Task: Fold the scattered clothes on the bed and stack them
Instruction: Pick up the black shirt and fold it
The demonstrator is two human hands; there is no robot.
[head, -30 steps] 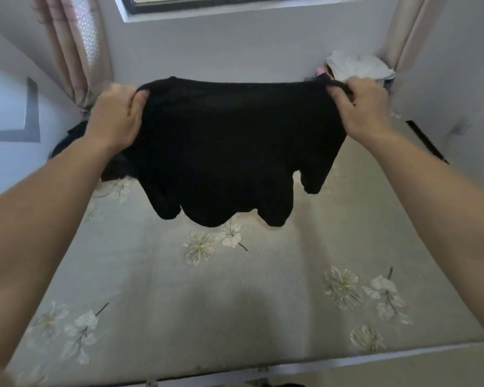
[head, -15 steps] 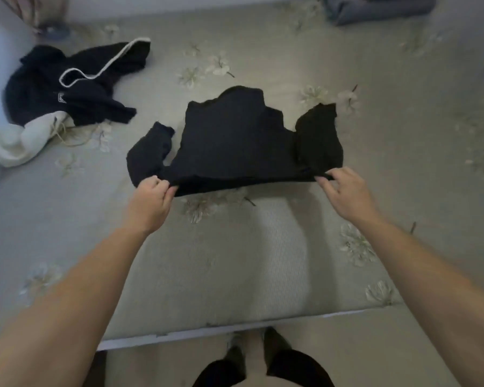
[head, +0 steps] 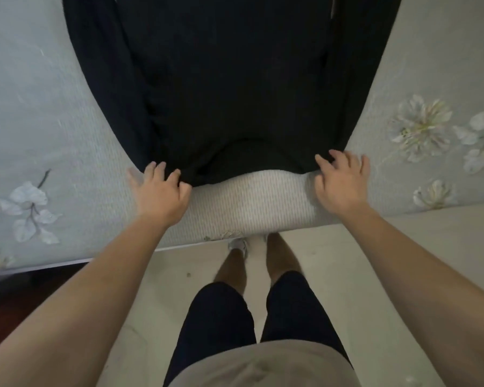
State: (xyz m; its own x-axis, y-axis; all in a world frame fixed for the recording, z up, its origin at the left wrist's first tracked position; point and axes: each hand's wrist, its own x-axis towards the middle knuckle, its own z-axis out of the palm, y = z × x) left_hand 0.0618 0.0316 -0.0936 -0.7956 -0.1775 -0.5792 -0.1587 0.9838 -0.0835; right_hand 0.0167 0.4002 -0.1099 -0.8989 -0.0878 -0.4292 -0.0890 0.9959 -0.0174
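black long-sleeved top is spread flat on the floral bed, neckline toward the near edge | near-left corner is pinched by the curled left hand | near-right corner is touched by the right hand, fingers spread, nothing gripped

A black long-sleeved top lies spread flat on the bed. It fills the view from the centre up to 12 o'clock, where it runs out of sight. Its curved neckline points to 6 o'clock, close to the bed's near edge. Both sleeves lie straight along its sides, at 10 and 2 o'clock.
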